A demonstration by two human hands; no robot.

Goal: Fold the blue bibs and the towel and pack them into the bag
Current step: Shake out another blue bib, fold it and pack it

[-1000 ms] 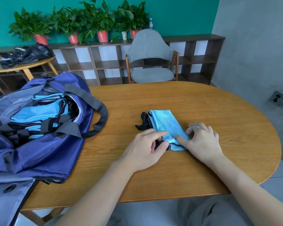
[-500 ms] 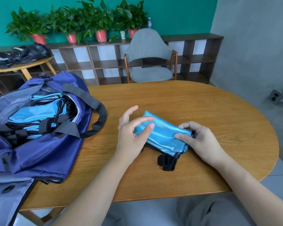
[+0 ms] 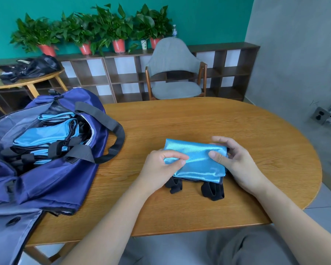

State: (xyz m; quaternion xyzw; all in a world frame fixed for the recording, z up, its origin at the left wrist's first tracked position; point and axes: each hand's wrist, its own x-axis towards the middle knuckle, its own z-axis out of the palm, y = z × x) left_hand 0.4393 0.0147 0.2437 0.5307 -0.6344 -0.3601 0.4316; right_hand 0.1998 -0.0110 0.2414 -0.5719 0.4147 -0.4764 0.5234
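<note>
One shiny light-blue folded bib (image 3: 196, 161) sits at the middle of the oval wooden table (image 3: 199, 119), held between both hands. Whether its underside rests on the tabletop or is lifted slightly cannot be told.

Left hand (image 3: 161, 167): fingers curled over the bib's left end, thumb on top, pinching the fabric edge. Right hand (image 3: 235, 165): thumb pressed on the upper face near the right end, fingers wrapped around the far right edge. Both hands have a firm hold on the same bib.

Two black elastic strap loops (image 3: 212, 191) hang out from under the near edge of the bib, one left, one right, lying on the wood.

One navy-blue nylon duffel bag (image 3: 52, 176) lies on the table's left end, mouth open. Inside it, a stack of folded light-blue bibs (image 3: 42, 136) with black straps; at least three layers show, exact count unclear. Two dark grey webbing handles (image 3: 111, 131) visible, one arching over onto the table, one lying across the opening. The bib in hand is well apart from the bag.

No towel can be picked out with certainty.

Background: one grey upholstered chair with wooden frame (image 3: 174, 73) behind the table; one long dark cubby shelf (image 3: 122, 77) against the teal wall; four potted green plants in red pots (image 3: 118, 44) on top, plus one small white pot. One round side table (image 3: 25, 83) at far left, carrying a heap of black fabric.
</note>
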